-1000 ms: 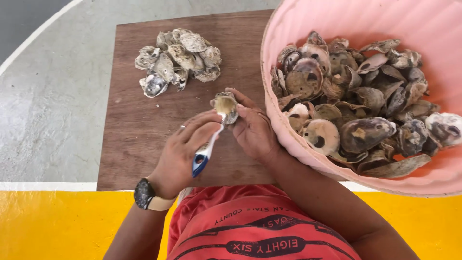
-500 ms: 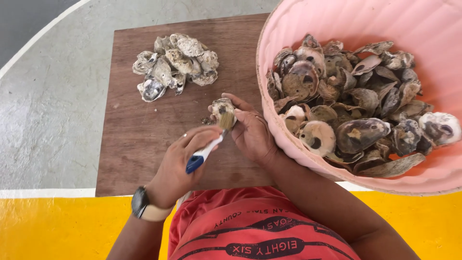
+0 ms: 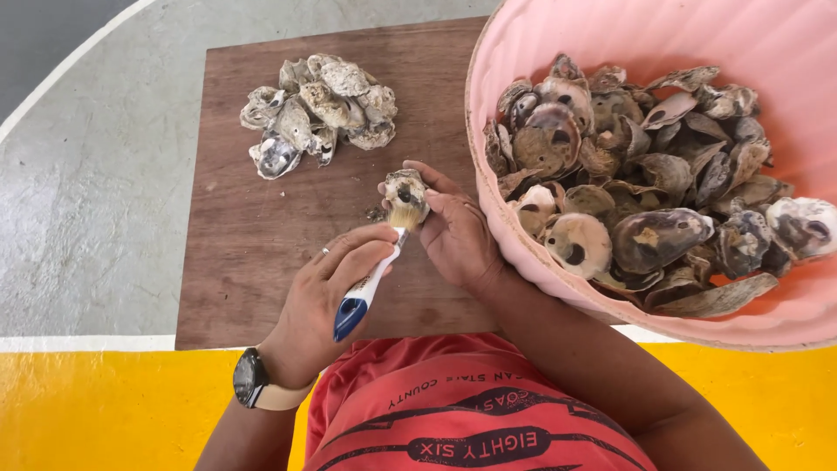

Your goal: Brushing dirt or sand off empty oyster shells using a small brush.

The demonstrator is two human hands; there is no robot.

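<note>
Brown wooden board (image 3: 261,253) on grey floor (image 3: 96,192)

A heap of shells (image 3: 318,109) is carried at upper centre; a pink basin (image 3: 558,26) is set at right.

Both hands (image 3: 327,301) (image 3: 458,235) curled, fingertips nearly meeting.

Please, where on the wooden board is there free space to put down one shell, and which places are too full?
The wooden board is bare along its left side, below the small shell pile, left of the left hand holding the brush. Another bare strip lies between that pile and the pink basin. It is crowded around the right hand with its shell, and the basin is heaped with shells.
</note>
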